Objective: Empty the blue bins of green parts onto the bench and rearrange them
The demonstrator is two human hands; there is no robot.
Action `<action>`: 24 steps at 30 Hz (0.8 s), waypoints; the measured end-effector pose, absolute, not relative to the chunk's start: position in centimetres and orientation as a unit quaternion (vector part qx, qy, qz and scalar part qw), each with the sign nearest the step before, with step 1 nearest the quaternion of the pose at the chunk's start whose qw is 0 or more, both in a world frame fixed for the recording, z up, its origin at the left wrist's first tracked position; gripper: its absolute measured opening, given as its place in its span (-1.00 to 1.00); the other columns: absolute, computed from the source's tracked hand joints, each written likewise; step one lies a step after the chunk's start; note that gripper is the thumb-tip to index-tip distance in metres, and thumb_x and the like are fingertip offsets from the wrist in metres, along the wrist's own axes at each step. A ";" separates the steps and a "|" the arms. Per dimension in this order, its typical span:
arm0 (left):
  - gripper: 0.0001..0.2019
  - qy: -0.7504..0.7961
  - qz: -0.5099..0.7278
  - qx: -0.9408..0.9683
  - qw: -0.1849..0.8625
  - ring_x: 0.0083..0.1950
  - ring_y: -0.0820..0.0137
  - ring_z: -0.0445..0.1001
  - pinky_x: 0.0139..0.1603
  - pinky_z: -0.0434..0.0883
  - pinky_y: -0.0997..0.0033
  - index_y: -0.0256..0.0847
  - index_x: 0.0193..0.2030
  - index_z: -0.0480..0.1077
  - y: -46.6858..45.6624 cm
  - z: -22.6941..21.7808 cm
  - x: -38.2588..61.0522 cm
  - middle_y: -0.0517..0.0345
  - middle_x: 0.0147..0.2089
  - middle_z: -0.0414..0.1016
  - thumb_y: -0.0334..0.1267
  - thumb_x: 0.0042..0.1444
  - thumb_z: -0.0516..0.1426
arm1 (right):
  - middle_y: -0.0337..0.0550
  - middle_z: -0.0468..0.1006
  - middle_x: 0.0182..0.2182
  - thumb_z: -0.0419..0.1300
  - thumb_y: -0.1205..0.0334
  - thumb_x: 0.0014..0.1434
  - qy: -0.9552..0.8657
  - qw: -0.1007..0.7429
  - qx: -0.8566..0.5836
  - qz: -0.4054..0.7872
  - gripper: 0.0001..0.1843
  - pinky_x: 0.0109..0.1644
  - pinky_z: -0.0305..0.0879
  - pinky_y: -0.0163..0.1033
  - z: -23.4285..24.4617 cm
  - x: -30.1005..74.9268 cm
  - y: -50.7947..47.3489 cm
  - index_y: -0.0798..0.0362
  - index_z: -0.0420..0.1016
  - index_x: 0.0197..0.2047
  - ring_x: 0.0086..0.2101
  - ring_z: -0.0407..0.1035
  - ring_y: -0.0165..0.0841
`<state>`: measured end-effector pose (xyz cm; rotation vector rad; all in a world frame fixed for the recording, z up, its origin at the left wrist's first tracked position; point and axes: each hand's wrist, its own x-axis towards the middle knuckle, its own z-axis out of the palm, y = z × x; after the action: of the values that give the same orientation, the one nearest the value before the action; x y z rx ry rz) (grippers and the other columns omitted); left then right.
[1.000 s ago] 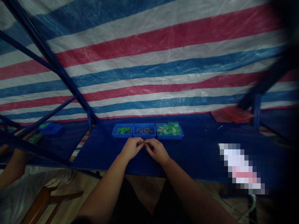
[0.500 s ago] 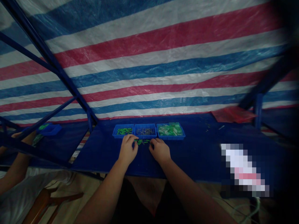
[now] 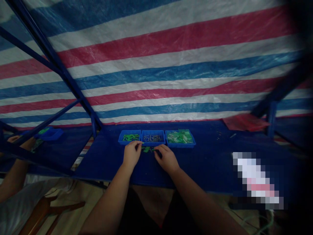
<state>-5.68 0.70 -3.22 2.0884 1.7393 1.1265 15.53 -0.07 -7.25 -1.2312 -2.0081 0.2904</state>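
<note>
My left hand (image 3: 131, 154) is in a pinch, with a small green piece (image 3: 142, 143) at its fingertips. Across from it, my right hand (image 3: 167, 158) has thumb and forefinger closed together beside the loose pieces; whatever they hold is too small to make out. Several small green pieces (image 3: 146, 149) lie on the blue table between both hands. Just beyond stand a blue bin of green pieces (image 3: 131, 137), a blue bin of thin metal pins or screws (image 3: 153, 138), and a blue bin of clear and green plastic packets (image 3: 180, 136).
A red plastic sheet (image 3: 245, 122) lies at the table's back right. Blue metal posts (image 3: 69, 83) flank the table (image 3: 205, 166) before a striped tarp (image 3: 171, 75). A pixelated object (image 3: 256, 179) is at right. To the left, another person's arm (image 3: 17, 176) works by a blue bin (image 3: 52, 134).
My left hand has closed to a pinch, a green piece now showing at its fingertips. My right hand has shifted slightly left over the loose pieces.
</note>
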 end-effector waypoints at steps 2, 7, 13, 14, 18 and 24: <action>-0.79 0.625 0.375 0.683 0.032 0.15 0.20 0.51 0.24 0.41 0.07 -0.12 -0.09 0.57 1.6 -2.3 -7.5 0.05 0.07 0.59 -0.40 0.20 0.17 | -0.07 0.54 -0.14 0.14 0.34 0.24 -0.795 0.321 -0.506 0.095 -0.73 0.06 0.38 -0.16 -7.2 15.4 0.1 0.00 0.56 -0.03 -0.09 0.43 -0.26; -0.72 0.619 0.382 0.686 -0.022 0.35 0.11 0.29 0.37 0.28 -0.03 -0.07 -0.05 0.56 0.7 -1.3 -7.6 0.05 0.21 0.45 -0.44 0.17 0.15 | -0.08 0.49 -0.15 0.14 0.33 0.25 -0.799 0.251 -0.541 0.074 -0.74 0.03 0.35 -0.20 -7.3 15.0 0.3 -0.03 0.58 -0.06 -0.12 0.40 -0.27; -0.69 0.528 0.348 0.763 0.131 0.06 0.26 0.48 0.18 0.43 0.20 -0.09 -0.03 0.49 -2.9 -3.9 -2.0 0.08 -0.04 0.53 -0.50 0.15 0.13 | -0.04 0.49 -0.18 0.11 0.31 0.28 -0.803 0.230 -0.547 0.057 -0.85 -0.01 0.29 -0.18 -7.1 15.0 0.3 0.03 0.51 -0.18 -0.13 0.36 -0.23; -0.67 0.524 0.333 0.770 0.148 0.07 0.25 0.48 0.18 0.43 0.19 -0.10 0.00 0.47 -3.1 -4.5 -1.3 0.07 -0.02 0.53 -0.50 0.14 0.14 | -0.05 0.50 -0.18 0.10 0.32 0.29 -0.811 0.228 -0.536 0.061 -0.85 -0.01 0.28 -0.18 -7.1 15.0 0.3 0.03 0.50 -0.18 -0.13 0.35 -0.23; -0.70 0.548 0.306 0.762 0.155 0.05 0.20 0.48 0.17 0.43 0.13 -0.15 -0.05 0.46 -2.8 -6.5 -0.1 0.01 -0.05 0.53 -0.53 0.11 0.16 | -0.06 0.52 -0.20 0.04 0.35 0.33 -0.833 0.226 -0.496 0.096 -0.82 0.00 0.26 -0.18 -7.0 15.1 0.3 0.04 0.47 -0.20 -0.15 0.36 -0.25; -0.72 0.547 0.355 0.744 0.146 -0.04 0.27 0.51 0.04 0.46 0.25 -0.13 -0.10 0.44 -2.4 -6.4 -0.3 0.11 -0.12 0.55 -0.56 0.13 0.15 | -0.13 0.53 -0.23 0.07 0.39 0.28 -0.807 0.318 -0.458 0.194 -0.86 -0.06 0.29 -0.23 -7.3 15.6 0.2 0.03 0.41 -0.15 -0.16 0.39 -0.30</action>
<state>-0.31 -2.37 -6.39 2.1411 1.5749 1.0233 15.57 0.18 -7.28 -1.2061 -2.1220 0.5116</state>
